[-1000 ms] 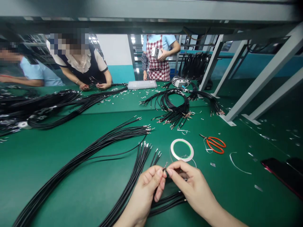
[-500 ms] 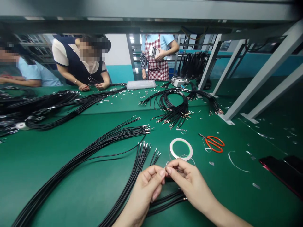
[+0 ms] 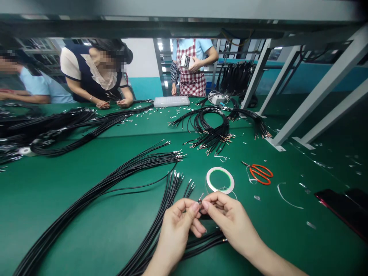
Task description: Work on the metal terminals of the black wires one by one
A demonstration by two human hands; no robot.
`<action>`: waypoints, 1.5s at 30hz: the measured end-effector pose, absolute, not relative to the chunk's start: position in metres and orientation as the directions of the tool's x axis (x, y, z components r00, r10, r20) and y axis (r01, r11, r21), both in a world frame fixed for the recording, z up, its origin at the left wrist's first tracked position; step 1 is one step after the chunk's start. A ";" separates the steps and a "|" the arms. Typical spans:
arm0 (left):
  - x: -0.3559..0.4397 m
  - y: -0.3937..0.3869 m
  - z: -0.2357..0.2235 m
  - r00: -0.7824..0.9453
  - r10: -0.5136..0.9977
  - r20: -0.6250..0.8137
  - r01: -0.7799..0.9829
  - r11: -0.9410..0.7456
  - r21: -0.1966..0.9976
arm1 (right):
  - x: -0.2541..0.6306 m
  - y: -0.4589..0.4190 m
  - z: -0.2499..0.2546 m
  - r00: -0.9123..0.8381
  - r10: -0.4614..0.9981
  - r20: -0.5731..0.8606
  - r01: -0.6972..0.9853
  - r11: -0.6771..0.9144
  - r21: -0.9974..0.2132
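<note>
Near the front of the green table, my left hand [image 3: 179, 226] pinches a thin black cable [image 3: 199, 200] by its end, and the silvery tip sticks up past the fingers. My right hand [image 3: 227, 214] is closed in a pinch right beside that tip; whatever lies between its thumb and forefinger is hidden. Left of my hands runs a bundle of black cables [image 3: 155, 226] with bare metal ends, a few ends lying apart from it. More black cables [image 3: 205, 243] pass beneath my hands. Just beyond my fingers lies a roll of white tape [image 3: 211, 188] with a green inner ring.
Orange-handled scissors [image 3: 261, 174] lie to the right, among clear scraps. A larger cable bundle [image 3: 94, 195] curves across the left, and a coiled one [image 3: 207, 126] lies farther back. Metal legs [image 3: 313, 92] stand at right, near a dark phone-like object [image 3: 342, 212]. Co-workers [image 3: 96, 76] are across the table.
My left hand has shifted slightly and its lower fingers have loosened outward. The cable's tip now shows more clearly between my hands. My right hand has barely moved.
</note>
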State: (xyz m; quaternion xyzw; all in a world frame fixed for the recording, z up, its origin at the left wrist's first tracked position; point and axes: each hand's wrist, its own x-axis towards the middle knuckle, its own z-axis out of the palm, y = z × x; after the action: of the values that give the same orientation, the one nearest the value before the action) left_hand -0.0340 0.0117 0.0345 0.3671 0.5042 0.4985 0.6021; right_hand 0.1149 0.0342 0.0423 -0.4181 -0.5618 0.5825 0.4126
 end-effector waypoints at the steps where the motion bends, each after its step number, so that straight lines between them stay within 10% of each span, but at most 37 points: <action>1: -0.034 0.011 0.034 -0.004 0.970 -0.245 -0.237 0.237 0.942 | 0.115 0.034 0.042 -0.313 0.950 -0.022 -0.011 -0.027 -1.000; 35: -0.040 0.012 0.033 0.100 0.972 -0.215 -0.145 0.228 0.963 | 0.113 0.042 0.038 -0.388 0.899 -0.205 -0.287 -0.329 -0.900; 45: -0.040 0.010 0.029 -0.009 0.996 -0.083 -0.053 0.083 0.995 | 0.107 0.045 0.033 -0.155 0.980 -0.123 -0.215 -0.155 -0.964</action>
State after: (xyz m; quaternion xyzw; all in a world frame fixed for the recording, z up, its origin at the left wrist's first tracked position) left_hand -0.0405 0.0097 0.0289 0.4627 0.5097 0.4946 0.5305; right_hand 0.1068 0.0451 0.0332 -0.4372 -0.4375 0.6215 0.4807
